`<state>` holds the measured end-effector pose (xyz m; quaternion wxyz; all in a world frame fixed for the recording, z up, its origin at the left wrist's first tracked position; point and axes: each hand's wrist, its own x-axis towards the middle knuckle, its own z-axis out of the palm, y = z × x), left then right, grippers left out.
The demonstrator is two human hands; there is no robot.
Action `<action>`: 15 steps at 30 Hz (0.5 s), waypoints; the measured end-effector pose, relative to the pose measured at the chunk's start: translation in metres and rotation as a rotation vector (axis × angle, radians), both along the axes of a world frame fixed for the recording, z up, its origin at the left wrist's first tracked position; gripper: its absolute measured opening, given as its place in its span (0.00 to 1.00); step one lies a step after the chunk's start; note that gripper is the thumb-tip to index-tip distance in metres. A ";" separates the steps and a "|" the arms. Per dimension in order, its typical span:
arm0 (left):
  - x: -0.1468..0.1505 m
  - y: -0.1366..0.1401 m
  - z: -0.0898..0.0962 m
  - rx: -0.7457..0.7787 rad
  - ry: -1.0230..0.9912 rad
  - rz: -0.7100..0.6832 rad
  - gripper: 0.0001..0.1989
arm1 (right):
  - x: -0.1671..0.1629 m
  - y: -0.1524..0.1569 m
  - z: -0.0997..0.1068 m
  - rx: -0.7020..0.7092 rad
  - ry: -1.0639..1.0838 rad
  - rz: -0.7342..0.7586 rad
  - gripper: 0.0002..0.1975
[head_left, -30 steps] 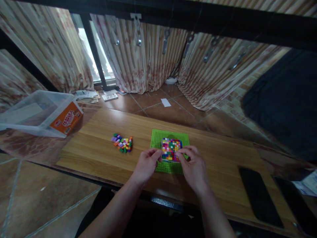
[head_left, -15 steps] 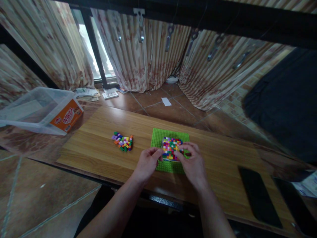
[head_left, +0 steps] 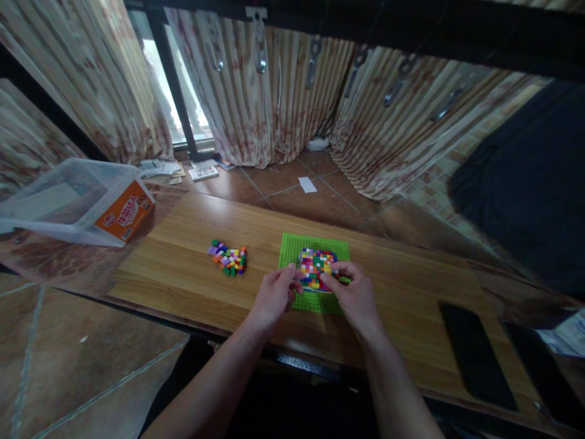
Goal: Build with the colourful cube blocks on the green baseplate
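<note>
A flat block of small multicoloured bricks (head_left: 317, 262) rests over a green studded baseplate (head_left: 287, 245), with a clear rim along part of its edge. My right hand (head_left: 359, 299) grips the block's right side, thumb on the top face and fingers at the far right edge. At the lower left corner of the block is my left hand (head_left: 273, 299), fingers curled and pressed together; whatever lies between them is hidden. Left of the baseplate, a loose heap of coloured bricks (head_left: 230, 258) lies on the wooden board (head_left: 183, 268).
A clear plastic box (head_left: 68, 225) with an orange label stands at the far left. Toward the right lies a dark flat panel (head_left: 478, 353). Papers (head_left: 159, 169) and a white slip (head_left: 307, 185) are beyond the board, before curtains (head_left: 256, 116).
My left thumb and fingers have shifted slightly at the block's left edge, the fingers curling more. My right hand keeps its grip. The whole view has moved a little.
</note>
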<state>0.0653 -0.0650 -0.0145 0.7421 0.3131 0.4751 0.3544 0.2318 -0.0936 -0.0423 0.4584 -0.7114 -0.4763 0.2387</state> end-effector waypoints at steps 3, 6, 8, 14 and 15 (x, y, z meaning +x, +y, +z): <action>-0.002 -0.001 0.004 -0.050 -0.075 -0.020 0.15 | 0.002 0.000 0.001 -0.010 0.070 -0.004 0.15; -0.004 -0.002 0.006 -0.053 -0.142 -0.039 0.12 | 0.006 -0.001 0.004 0.072 0.171 -0.066 0.14; -0.005 -0.002 0.006 -0.047 -0.163 -0.050 0.11 | 0.006 -0.002 0.010 0.153 0.206 -0.119 0.12; -0.003 -0.004 0.007 -0.027 -0.183 -0.119 0.13 | -0.013 -0.010 0.028 0.214 0.142 0.107 0.07; -0.003 -0.004 0.008 -0.013 -0.189 -0.128 0.14 | -0.017 -0.011 0.031 0.203 0.113 0.180 0.07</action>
